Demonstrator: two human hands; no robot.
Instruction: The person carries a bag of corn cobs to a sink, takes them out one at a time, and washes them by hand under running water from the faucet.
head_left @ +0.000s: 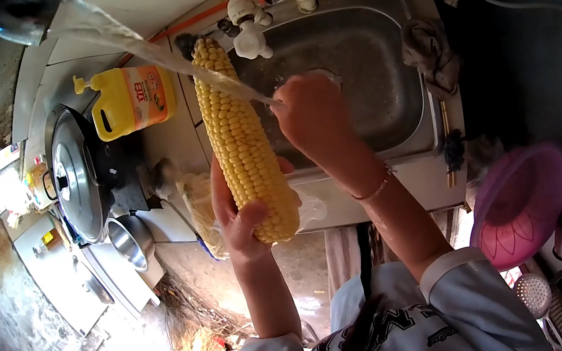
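A large yellow corn cob is held upright and slightly tilted in my left hand, whose fingers wrap around its lower end. Dark, dried silk clings to its top tip. My right hand is closed in a fist to the right of the cob, over the sink; whatever its fingers hold, if anything, is hidden. What looks like a clear stream of water slants from a blurred metal spout at the upper left, crosses in front of the cob and ends at my right hand.
White valves and pipes line the sink's back. A yellow jug and a lidded pan stand left. A brown cloth hangs over the sink's right rim. A pink basin is at the lower right, a steel bowl at the left.
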